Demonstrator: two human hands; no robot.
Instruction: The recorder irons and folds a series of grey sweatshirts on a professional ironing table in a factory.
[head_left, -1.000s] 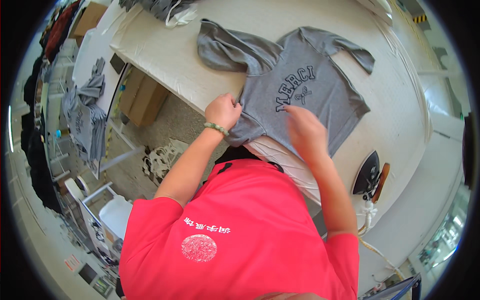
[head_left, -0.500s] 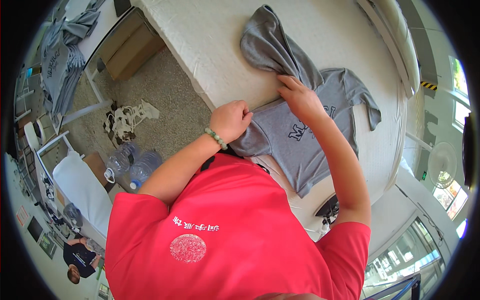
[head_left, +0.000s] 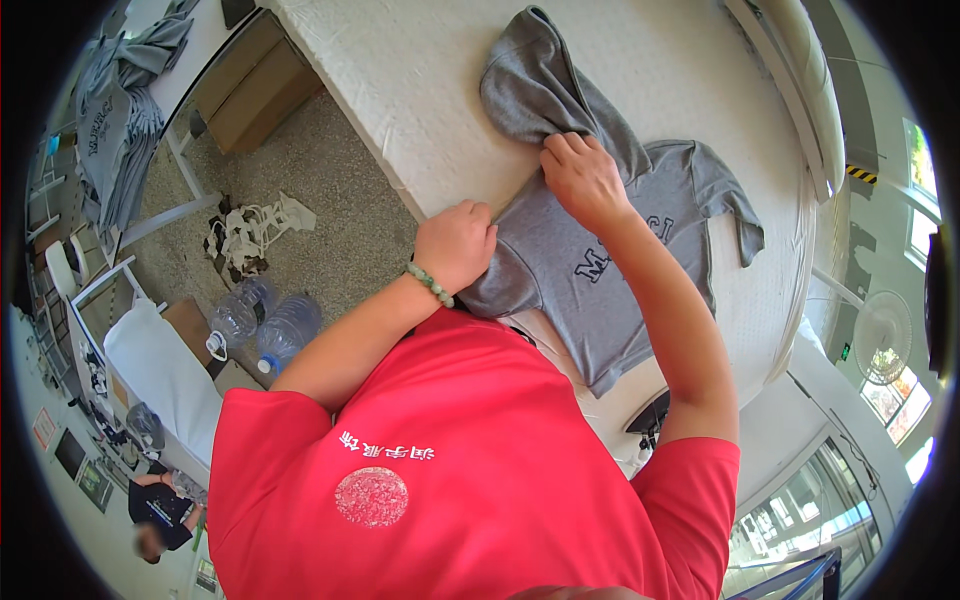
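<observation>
On the concrete floor are one cardboard box (head_left: 250,95) and two large clear bottles (head_left: 290,328). One grey hooded sweatshirt (head_left: 630,310) lies at the near edge of the white-covered table (head_left: 430,90), its chest lettering partly hidden by the right forearm. The right hand (head_left: 585,180) pinches cloth at the hood's base; the left hand (head_left: 457,245), fingers curled, touches a sleeve, its grip impossible to tell. One dark iron (head_left: 648,415) is mostly hidden behind the right arm.

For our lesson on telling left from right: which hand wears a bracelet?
The left hand: a green beaded bracelet circles its wrist. The right hand, on the grey top, has a bare wrist.
</observation>
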